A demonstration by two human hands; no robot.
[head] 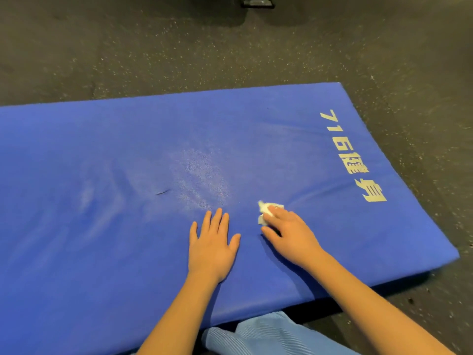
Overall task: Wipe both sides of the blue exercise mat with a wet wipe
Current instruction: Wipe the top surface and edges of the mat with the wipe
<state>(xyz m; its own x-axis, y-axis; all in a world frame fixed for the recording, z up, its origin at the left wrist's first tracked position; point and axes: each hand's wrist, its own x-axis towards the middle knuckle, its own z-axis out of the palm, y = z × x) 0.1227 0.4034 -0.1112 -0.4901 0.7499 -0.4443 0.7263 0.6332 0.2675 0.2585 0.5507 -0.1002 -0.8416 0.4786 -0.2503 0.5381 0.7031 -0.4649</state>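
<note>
The blue exercise mat (128,155) lies flat on the floor, with pale printed characters near its right end and a whitish scuffed patch in the middle. My left hand (211,245) rests flat on the mat, fingers straight and spread. Just to its right, my right hand (290,233) presses a crumpled white wet wipe (265,210) onto the mat. The wipe sticks out from under the fingertips, and most of it is hidden by the hand. A short dark mark sits on the mat left of the scuffed patch.
Dark speckled rubber floor (179,55) surrounds the mat. A black metal base (257,1) stands at the top edge of view. Light blue fabric (263,334) shows at the mat's near edge between my forearms.
</note>
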